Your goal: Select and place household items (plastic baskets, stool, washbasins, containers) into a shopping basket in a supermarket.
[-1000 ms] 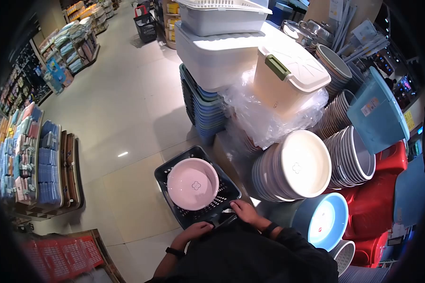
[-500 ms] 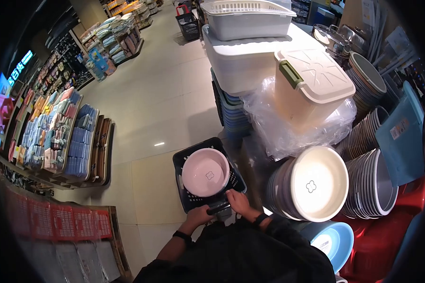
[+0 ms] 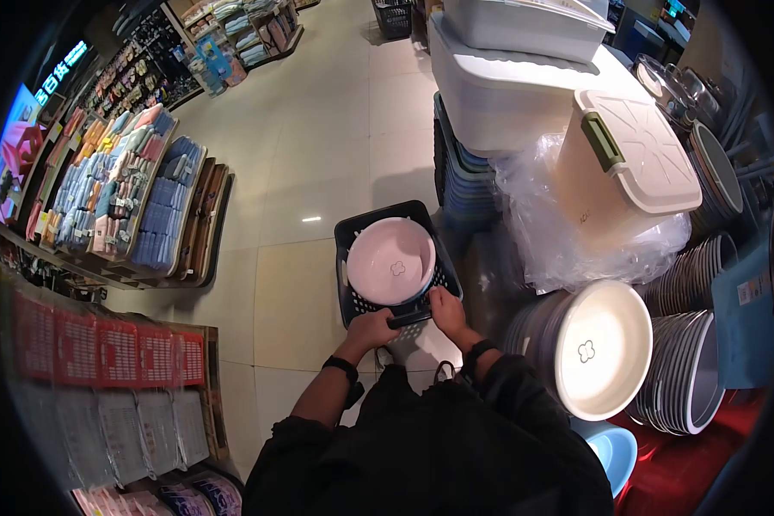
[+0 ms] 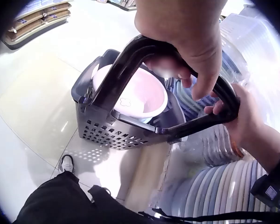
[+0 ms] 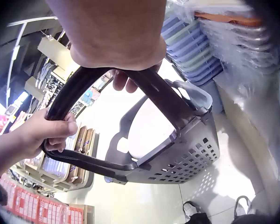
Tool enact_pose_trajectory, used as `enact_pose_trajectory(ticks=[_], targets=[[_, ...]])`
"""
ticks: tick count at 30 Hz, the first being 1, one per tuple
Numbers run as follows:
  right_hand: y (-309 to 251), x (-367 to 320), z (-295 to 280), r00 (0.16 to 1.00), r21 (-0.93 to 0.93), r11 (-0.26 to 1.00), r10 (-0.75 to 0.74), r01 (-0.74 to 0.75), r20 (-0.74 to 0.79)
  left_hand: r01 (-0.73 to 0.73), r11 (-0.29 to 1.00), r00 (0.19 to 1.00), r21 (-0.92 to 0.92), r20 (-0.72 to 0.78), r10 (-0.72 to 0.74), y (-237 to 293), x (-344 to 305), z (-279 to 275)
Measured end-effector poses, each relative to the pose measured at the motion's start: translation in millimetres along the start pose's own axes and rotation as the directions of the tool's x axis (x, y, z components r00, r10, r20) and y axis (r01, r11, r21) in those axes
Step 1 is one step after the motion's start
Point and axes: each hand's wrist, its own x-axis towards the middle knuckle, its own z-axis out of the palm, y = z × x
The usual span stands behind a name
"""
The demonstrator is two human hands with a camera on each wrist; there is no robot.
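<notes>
Both hands grip the black handle (image 3: 410,318) of a dark perforated basket (image 3: 346,225). The left hand (image 3: 370,330) holds its left part and the right hand (image 3: 446,311) its right part. Inside the basket lies a pink basin (image 3: 383,258) with a small flower mark, and a bluish rim shows just under it. In the left wrist view the left hand (image 4: 184,42) has its fingers curled round the handle, with the right hand (image 4: 245,114) at the far corner. The right wrist view shows the right hand (image 5: 116,42) over the handle, fingertips below it.
Stacked basins (image 3: 606,344), a lidded cream box (image 3: 611,172) on plastic wrap and white tubs (image 3: 507,95) line the right side. Towel shelves (image 3: 112,185) and red baskets (image 3: 116,348) stand on the left. Tiled floor (image 3: 301,284) runs between, with the person's shoes below the basket.
The head view has shifted, so shelves and stacked goods sit further right. The basket, with the pink basin in it, appears higher in view and further from the body; both hands remain on the handle.
</notes>
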Motion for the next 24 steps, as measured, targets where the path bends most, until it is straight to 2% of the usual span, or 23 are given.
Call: enact_pose_trajectory(ticks=[4, 9, 15, 16, 17, 19, 20, 24], targets=[[-10.2, 34.1, 8.1, 0.998, 0.017, 0.999, 0.042, -0.041, -0.054, -0.017, 1.0, 0.999, -0.024, -0.038, 0.016, -7.6, 31.0, -15.5], [-23.5, 79.0, 18.7, 0.988, -0.077, 0.991, 0.097, -0.106, -0.119, -0.025, 0.997, 0.999, -0.07, 0.022, 0.026, -16.4, 71.9, -48.2], [-35.1, 117.0, 28.7, 0.974, -0.151, 0.972, 0.155, -0.181, -0.167, -0.094, 0.994, 0.996, -0.054, -0.011, 0.093, -32.3, 113.0, -71.9], [-31.1, 123.3, 33.1, 0.982, -0.181, 0.97, 0.141, -0.162, -0.124, -0.085, 0.994, 0.995, -0.072, 0.047, 0.089, -34.4, 120.8, -76.7], [-26.6, 133.9, 30.2, 0.987, -0.214, 0.966, 0.124, -0.143, -0.099, -0.118, 0.992, 0.992, -0.044, 0.039, 0.12, -35.0, 127.4, -81.4], [-29.2, 145.8, 40.4, 0.976, -0.277, 0.939, 0.171, -0.202, -0.132, -0.104, 0.994, 0.994, -0.033, 0.022, 0.105, -39.8, 137.6, -87.3], [-36.4, 148.5, 43.4, 0.975, -0.262, 0.943, 0.169, -0.203, -0.146, -0.078, 0.997, 0.994, -0.005, 0.072, 0.078, -43.3, 144.1, -91.9], [-65.8, 164.4, 41.9, 0.962, -0.171, 0.958, 0.2, -0.232, -0.186, -0.062, 0.998, 0.996, 0.013, 0.058, 0.062, -47.5, 168.6, -106.4]])
